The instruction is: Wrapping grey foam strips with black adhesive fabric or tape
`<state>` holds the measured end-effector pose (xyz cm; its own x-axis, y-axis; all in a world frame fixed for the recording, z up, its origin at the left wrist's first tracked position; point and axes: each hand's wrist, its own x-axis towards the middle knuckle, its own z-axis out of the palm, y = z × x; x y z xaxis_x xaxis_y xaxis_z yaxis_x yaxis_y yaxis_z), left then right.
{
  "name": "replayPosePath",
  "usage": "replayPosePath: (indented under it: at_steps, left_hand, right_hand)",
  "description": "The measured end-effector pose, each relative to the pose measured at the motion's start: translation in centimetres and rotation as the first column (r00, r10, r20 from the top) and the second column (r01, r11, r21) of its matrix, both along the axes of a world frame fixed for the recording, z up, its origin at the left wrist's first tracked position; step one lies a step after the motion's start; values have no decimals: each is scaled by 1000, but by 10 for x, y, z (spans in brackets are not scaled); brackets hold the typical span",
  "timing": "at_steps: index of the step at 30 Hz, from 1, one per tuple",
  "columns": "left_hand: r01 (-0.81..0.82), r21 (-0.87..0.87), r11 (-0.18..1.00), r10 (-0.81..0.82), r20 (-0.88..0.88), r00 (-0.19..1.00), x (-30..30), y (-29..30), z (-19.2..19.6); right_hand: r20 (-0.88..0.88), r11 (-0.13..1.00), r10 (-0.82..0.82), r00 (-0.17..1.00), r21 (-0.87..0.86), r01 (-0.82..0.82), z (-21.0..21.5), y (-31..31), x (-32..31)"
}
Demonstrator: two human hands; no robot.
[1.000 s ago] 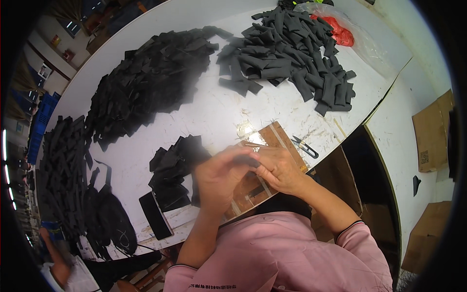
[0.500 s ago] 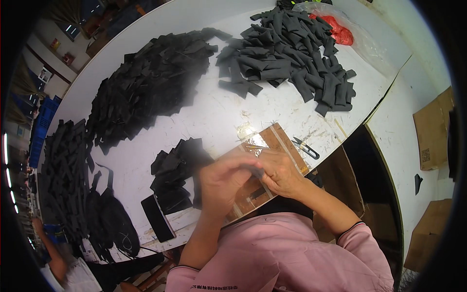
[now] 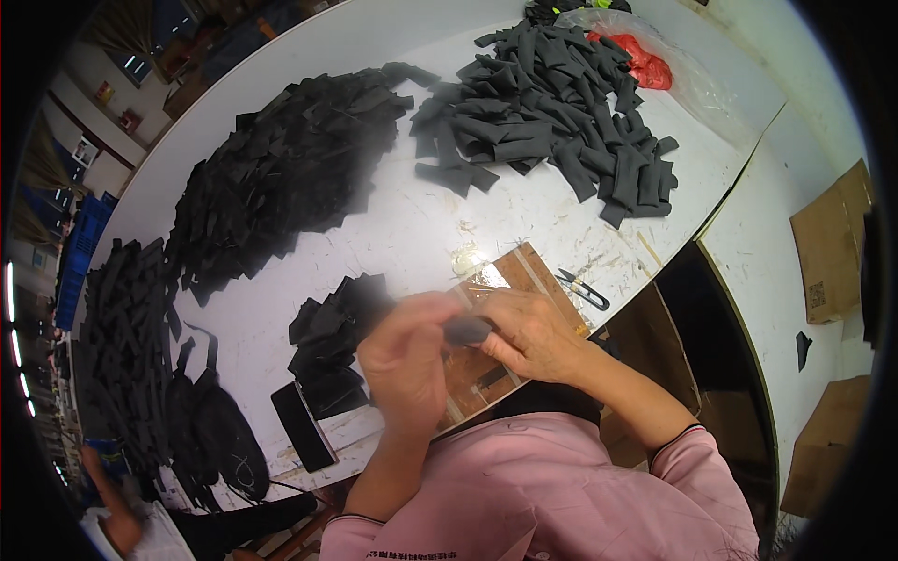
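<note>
A small dark grey cloth piece is between the two hands, in front of the wooden board at the near edge of the white table; whether it touches the board, I cannot tell. The right hand has it in a narrow pinch, thumb low and fingers curled over its right end. The left hand is blurred, its fingers bent close to the left end; I cannot tell whether they grip it or only brush it. The piece looks very light, soft and bendy, probably a little springy, with a dull face that should not slip much. It seems hard to break but easy to crease or squash, so a gentle hold near an end, thumb against fingertips, should suit it better than a squeeze around the middle. Just beside the left hand lies a small heap of black cloth pieces, with a phone next to it. Beyond the right hand, the thread snips lie beside the board.
</note>
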<state>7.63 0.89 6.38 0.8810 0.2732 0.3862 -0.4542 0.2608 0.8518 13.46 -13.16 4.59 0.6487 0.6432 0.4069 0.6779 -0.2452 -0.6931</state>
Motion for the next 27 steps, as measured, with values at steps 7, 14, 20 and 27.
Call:
replayPosePath:
  at_steps: [7, 14, 20, 27]
  left_hand:
    - [-118, -109, 987, 108, -91, 990, -5, 8, -11]
    - [-42, 486, 873, 48, 2, 999, 1, 28, 6]
    - [-50, 526, 849, 38, 34, 999, -1, 31, 10]
    - [-146, 601, 786, 115, 90, 989, 7, 36, 15]
  right_hand:
    - [58, 999, 29, 998, -28, -28, -28, 5, -2]
    - [-38, 996, -51, 998, -78, 48, -32, -1, -16]
    - [-337, 989, -134, 932, 17, 148, -11, -16, -32]
    - [194, 986, -144, 970, -51, 157, -17, 7, -16]
